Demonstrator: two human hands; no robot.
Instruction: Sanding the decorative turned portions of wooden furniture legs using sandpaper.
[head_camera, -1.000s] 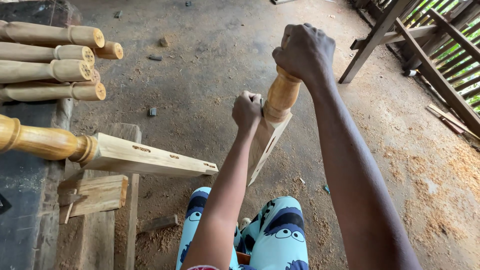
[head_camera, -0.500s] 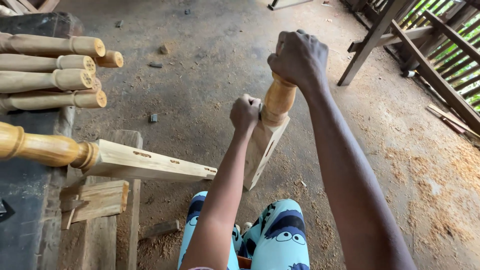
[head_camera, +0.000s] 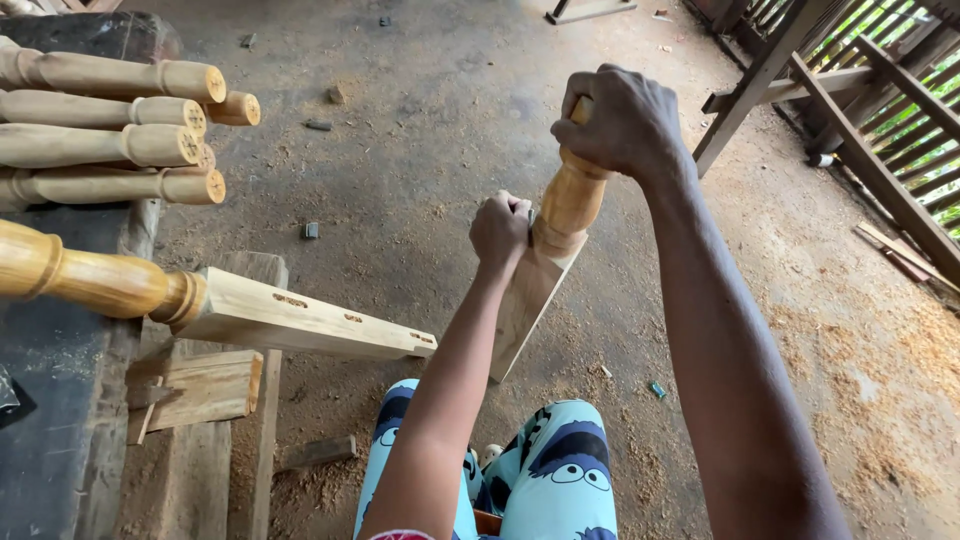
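I hold a turned wooden leg (head_camera: 553, 243) upright and slightly tilted in front of me. Its rounded upper part is varnished amber, its lower part a square pale block. My right hand (head_camera: 618, 122) is closed around the top end of the leg. My left hand (head_camera: 500, 231) is a fist pressed against the leg's left side where the round part meets the square block; a small grey item, perhaps sandpaper, shows at its fingers. My knees in blue patterned trousers (head_camera: 545, 465) are below.
A second turned leg (head_camera: 220, 305) with mortise holes sticks out from a dark workbench (head_camera: 60, 400) at left. Several more turned legs (head_camera: 120, 125) are stacked above it. Wooden railings and beams (head_camera: 850, 110) stand at right. Sawdust covers the concrete floor (head_camera: 860, 400).
The view has shifted slightly. My left hand has slid a little down the leg's side; my right hand keeps its grip on the top.
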